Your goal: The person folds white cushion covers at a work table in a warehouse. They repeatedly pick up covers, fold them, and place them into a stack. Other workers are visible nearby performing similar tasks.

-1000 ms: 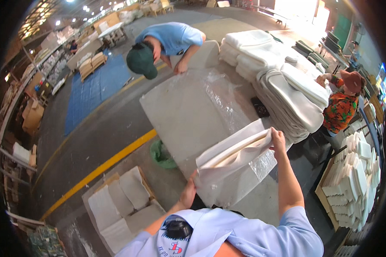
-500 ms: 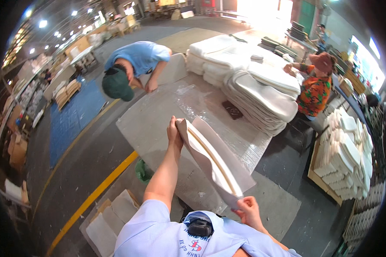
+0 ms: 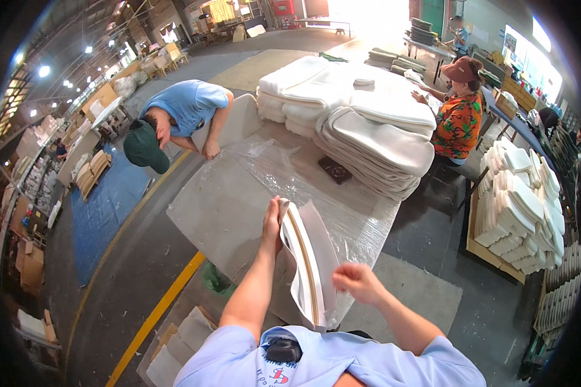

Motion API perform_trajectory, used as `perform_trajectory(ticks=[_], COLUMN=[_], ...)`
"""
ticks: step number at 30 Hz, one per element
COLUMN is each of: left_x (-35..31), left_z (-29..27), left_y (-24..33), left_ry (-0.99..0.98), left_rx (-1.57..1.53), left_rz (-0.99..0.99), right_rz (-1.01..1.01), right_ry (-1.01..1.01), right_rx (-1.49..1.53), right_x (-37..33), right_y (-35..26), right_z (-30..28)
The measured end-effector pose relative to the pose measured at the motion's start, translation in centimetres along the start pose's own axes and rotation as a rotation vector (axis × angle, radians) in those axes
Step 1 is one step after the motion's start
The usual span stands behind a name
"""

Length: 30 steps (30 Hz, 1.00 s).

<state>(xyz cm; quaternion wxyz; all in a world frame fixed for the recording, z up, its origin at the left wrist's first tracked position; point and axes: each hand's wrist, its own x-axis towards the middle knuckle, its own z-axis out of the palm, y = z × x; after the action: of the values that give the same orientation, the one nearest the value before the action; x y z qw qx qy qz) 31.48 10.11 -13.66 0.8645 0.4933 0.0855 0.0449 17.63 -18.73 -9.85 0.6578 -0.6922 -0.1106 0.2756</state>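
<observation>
"Curved panel (image 3: 311, 271) is slanting over the table's (image 3: 206, 200) near edge. How are the hands working?"

"Left hand (image 3: 272, 227) is clamping the far end; right hand (image 3: 358, 282) is curling its fingers together beside the panel, contact unclear. Supporting both ends is probably better for preventing sagging."

Pale blue short-sleeved shirt (image 3: 326, 353) is showing, black rounded device (image 3: 284, 350) sitting near its top edge, red-and-blue emblem (image 3: 278, 375) showing just below, left hand (image 3: 272, 227) and right hand (image 3: 360, 282) showing bare.
</observation>
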Motion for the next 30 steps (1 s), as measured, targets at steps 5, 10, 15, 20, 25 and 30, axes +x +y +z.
perform_trajectory(ticks=[5,10,15,20,25,30], left_x=[-3.6,-2.4,-2.1,-2.2,-1.7,-1.6], left_z=[0.7,2.8,1.9,2.6,1.3,3.1], left_y=[-0.6,-0.7,0.0,0.1,1.7,2.1], left_ry=[0.111,0.437,0.46,0.429,0.398,0.411], left_rx=[0.742,0.721,0.556,0.59,0.844,1.05], left_rz=[0.193,0.206,0.224,0.221,0.327,0.449], right_rz=[-0.44,-0.452,-0.337,-0.487,-0.542,-0.473], right_ry=[0.328,0.353,0.177,0.174,0.287,0.234], right_rx=[-0.298,-0.409,-0.564,-0.657,-0.511,-0.337], right_x=[10.7,19.1,22.8,24.3,25.0,25.4], right_y=[-5.5,-6.5,-7.2,-6.3,-5.8,-4.4], right_z=[1.1,0.4,2.0,1.1,2.7,1.2])
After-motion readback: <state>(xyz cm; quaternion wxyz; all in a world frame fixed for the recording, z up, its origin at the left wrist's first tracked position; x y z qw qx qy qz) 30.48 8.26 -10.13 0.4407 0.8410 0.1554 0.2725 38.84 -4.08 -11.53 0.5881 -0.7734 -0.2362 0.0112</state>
